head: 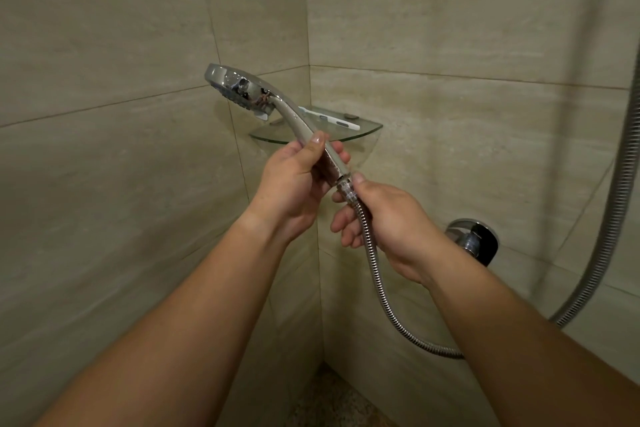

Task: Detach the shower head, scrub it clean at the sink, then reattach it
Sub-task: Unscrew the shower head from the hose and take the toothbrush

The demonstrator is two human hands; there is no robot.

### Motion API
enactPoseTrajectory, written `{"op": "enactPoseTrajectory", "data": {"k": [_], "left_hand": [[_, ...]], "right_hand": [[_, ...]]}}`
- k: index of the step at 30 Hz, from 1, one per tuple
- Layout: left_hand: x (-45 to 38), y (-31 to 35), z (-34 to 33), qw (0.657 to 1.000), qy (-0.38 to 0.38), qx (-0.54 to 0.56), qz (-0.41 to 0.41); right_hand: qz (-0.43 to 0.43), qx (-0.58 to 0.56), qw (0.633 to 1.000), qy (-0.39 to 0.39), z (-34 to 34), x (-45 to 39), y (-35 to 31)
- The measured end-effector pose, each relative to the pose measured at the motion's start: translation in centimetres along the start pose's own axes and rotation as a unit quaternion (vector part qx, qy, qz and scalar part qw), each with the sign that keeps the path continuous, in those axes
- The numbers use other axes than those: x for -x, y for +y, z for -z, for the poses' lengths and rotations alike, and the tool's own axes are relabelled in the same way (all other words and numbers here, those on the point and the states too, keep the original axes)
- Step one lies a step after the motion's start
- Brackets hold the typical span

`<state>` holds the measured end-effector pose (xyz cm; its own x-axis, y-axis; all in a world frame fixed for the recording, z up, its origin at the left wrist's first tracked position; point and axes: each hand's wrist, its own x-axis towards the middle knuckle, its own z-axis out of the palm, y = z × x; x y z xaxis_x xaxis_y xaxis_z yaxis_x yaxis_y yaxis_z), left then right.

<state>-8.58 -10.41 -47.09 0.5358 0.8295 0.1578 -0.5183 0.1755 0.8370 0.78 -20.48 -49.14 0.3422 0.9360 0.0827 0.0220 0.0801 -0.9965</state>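
My left hand [294, 180] grips the wet chrome shower head [242, 90] by its handle, right hand [381, 218] pinches the ribbed metal hose [377, 274] nut; rigid, likely slippery, hold firm

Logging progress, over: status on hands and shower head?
Left hand grips shower head handle. Right hand pinches hose nut. Hose joined to head. Nothing in the way.

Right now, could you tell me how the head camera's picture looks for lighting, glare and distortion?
Head view: dim, warm, even light; bright glare spots on the chrome shower head; wide-angle bending curves the hose and tile lines near the right edge; the hands, left and right, stay fairly sharp; the glass shelf looks soft.
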Motion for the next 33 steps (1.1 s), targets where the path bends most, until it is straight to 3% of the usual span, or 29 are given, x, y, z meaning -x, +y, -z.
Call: {"op": "enactPoseTrajectory", "data": {"k": [4, 10, 14, 19, 23, 28, 33], "left_hand": [[-0.2, -0.1, 0.1, 1.0, -0.006, -0.013, -0.002], [-0.7, -0.2, 0.3, 1.0, -0.003, -0.022, -0.005], [-0.9, 0.0, 0.3, 1.0, -0.005, -0.027, -0.005], [-1.1, 0.0, 0.2, 1.0, -0.003, -0.021, -0.004], [-1.3, -0.2, 0.4, 1.0, -0.008, -0.03, -0.005], [-1.5, -0.4, 0.6, 0.999, 0.002, -0.035, 0.0], [-1.7, -0.9, 0.7, 0.999, 0.011, -0.048, -0.001]], "right_hand": [[0.04, 0.006, 0.999, 0.015, 0.0, -0.3, 0.6], [-0.01, -0.014, 1.0, 0.002, -0.1, -0.8, 0.6], [0.045, 0.01, 0.999, 0.024, -0.3, -1.0, 0.7], [-0.005, -0.012, 1.0, 0.004, -0.2, -1.0, 0.6], [0.043, 0.012, 0.999, 0.019, -0.3, -1.2, 1.1], [-0.004, -0.018, 1.0, 0.005, -0.3, -1.3, 1.1], [0.032, 0.026, 0.999, 0.033, -0.1, -1.9, 2.1]]}}
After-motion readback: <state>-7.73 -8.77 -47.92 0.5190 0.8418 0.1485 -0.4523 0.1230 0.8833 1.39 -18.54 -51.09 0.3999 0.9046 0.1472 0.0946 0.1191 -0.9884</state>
